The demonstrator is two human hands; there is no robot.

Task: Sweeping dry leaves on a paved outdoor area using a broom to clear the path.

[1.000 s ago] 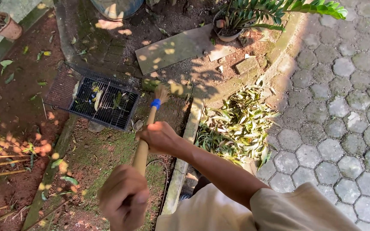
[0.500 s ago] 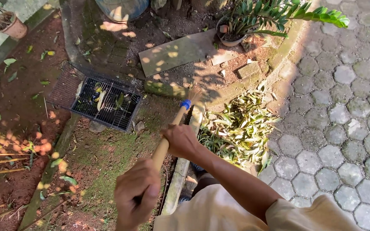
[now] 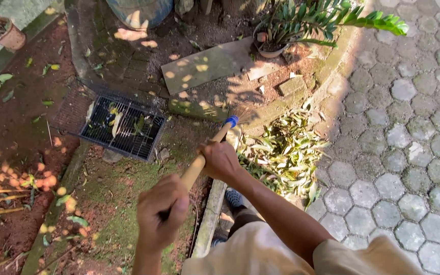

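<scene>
Broom [image 3: 207,155]: a pale wooden handle with a blue collar at its far end, where blurred bristles fan out over the kerb; held slanting up and away from the body, between both hands.
Right hand [image 3: 221,160]: fingers wrapped tight round the handle, higher up the shaft, just short of the blue collar; forearm seen reaching from the lower right.
Left hand [image 3: 162,211]: closed in a fist round the lower end of the handle, nearer the body, below and left of the right hand.
Leaf pile [image 3: 281,153]: yellow-green dry leaves heaped just right of the right hand, against the kerb and on the edge of the paving.
Kerb [image 3: 212,214]: a narrow concrete strip running under the handle, between the mossy ground and the paving.
Foot [image 3: 234,197]: a dark shoe seen beneath the right forearm, beside the kerb.
Drain grate [image 3: 123,127]: a black metal grid with a few leaves caught on it, to the left of the right hand and beyond the left hand.
Flat slab [image 3: 207,63]: a grey board lying on the soil, beyond the broom head.
Potted plant [image 3: 301,23]: green fronds in a round pot, far beyond the right hand.
Hexagonal paving [image 3: 408,132]: grey blocks filling the area to the right of both hands.
Clay pot [image 3: 6,33]: far to the upper left, well apart from the hands.
</scene>
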